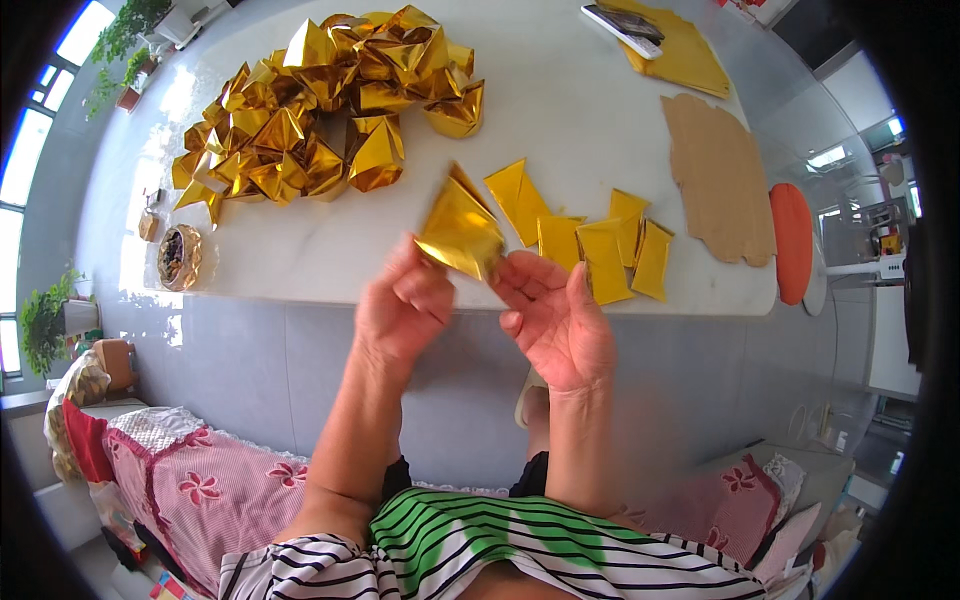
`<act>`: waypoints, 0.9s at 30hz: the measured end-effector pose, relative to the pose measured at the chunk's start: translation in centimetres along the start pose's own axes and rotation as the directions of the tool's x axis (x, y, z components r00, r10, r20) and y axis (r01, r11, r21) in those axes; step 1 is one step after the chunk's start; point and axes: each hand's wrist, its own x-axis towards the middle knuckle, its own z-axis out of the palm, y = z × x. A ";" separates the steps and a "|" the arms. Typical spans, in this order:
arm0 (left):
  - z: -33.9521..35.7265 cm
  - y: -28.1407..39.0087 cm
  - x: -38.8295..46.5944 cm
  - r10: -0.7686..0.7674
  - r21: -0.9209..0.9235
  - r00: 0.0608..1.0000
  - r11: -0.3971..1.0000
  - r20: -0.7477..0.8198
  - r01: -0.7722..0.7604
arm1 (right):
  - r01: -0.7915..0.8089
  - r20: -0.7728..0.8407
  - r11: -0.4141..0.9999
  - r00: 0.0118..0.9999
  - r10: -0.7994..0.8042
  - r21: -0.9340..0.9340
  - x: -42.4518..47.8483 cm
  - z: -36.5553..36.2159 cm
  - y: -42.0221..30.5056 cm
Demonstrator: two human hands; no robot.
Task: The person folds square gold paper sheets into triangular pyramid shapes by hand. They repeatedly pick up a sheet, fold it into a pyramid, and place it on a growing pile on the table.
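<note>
A folded piece of gold foil paper (463, 225) is held above the table's near edge, its pointed end away from me. My left hand (407, 300) pinches its left corner between thumb and fingers. The fingertips of my right hand (559, 315) touch its right corner, with the palm turned up and the thumb apart. Just beyond and beside my right hand lie several flat folded gold packets (604, 259). A large heap of opened-out gold foil shapes (289, 142) sits at the far left.
On the white marble table (315, 255) are a torn cardboard sheet (720, 180), a stack of gold paper (694, 56) with a phone (622, 30) on it, and a glass bowl (180, 257). An orange-topped stool (790, 244) stands at the right edge. Behind me is a sofa with a pink cover (232, 487).
</note>
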 end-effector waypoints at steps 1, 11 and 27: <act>0.5 1.2 0.7 0.064 -0.069 0.998 0.996 0.016 -0.062 | 0.016 -0.001 1.000 1.000 -0.016 -0.009 -0.1 0.1 -0.2; 0.2 6.9 5.1 0.435 0.027 0.900 0.901 -0.028 -0.434 | 0.098 0.099 0.994 0.991 -0.092 -0.056 -1.2 -0.4 -2.4; 0.2 -0.2 7.8 0.586 0.950 0.767 -0.298 0.262 -0.096 | 0.227 0.121 0.972 0.965 -0.232 0.058 -3.0 -1.9 -5.3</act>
